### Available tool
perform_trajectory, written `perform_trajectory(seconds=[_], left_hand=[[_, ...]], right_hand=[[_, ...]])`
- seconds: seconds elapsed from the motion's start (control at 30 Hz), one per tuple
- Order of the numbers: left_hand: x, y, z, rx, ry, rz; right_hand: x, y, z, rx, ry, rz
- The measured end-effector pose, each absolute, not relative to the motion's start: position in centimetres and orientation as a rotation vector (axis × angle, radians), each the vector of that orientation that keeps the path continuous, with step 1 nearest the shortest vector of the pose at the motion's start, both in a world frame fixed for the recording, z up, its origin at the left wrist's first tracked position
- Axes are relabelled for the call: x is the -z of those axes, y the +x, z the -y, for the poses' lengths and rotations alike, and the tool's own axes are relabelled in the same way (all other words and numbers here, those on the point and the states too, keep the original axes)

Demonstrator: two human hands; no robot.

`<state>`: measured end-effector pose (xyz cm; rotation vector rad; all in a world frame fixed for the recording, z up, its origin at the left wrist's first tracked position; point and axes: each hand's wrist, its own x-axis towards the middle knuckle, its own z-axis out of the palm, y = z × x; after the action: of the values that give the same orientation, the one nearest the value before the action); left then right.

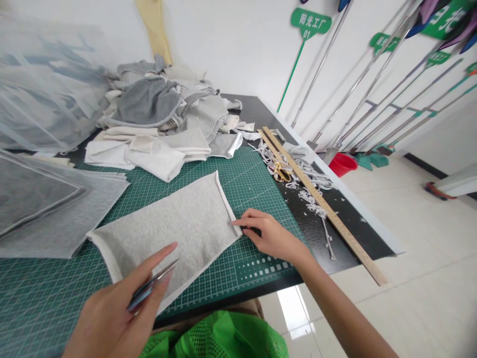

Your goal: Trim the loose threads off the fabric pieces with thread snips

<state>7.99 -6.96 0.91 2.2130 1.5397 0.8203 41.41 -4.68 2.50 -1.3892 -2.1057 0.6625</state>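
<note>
A wooden ruler [321, 203] lies just beside gold-handled scissors [278, 170], a red container [342, 165] stands on the tiled floor [395, 233] near long-handled tools [322, 62], and a green sign [311, 22] shows against the white wall [231, 40].

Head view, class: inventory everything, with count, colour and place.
Table: one, black, centre.
Mat: one, green, on table.
Cloth: one, grey, on mat.
Flat sheets: several, grey, left.
Fabric pile: one, mostly grey, rear.
Plastic: uncounted, translucent, rear left.
Hanging fabric: one, yellow, wall.
Scissors: one pair, gold, right.
Wooden strips: perhaps two, tan, right.
Cord scraps: many, whitish, right.
Signs: several, green, wall.
Poles: several, silver, wall.
Container: one, red, floor.
Dustpans: about two, teal, floor.
Small tool: one, silver, lower left.
Garment: one, green, bottom.
Left hand: one, bare, holding tool.
Right hand: one, bare, touching cloth.
</note>
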Motion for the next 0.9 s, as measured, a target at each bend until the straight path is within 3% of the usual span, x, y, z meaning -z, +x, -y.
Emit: perform_trajectory(seconds=[0.3,0.63,0.9], left_hand=[[-3.9,15.8,6.4,-0.685,2.189,-1.247],[-4.9,18.9,3.7,-0.749,2.358,-1.054],[-3.2,19.1,3.4,-0.95,2.408,-1.04]], right_hand=[[-1.6,43.1,2.0,-0.41,-0.989,2.342],[-1.8,42.0,1.9,-0.677,-0.703,1.844],[-1.6,41.9,2.3,-0.836,-0.721,1.714]])
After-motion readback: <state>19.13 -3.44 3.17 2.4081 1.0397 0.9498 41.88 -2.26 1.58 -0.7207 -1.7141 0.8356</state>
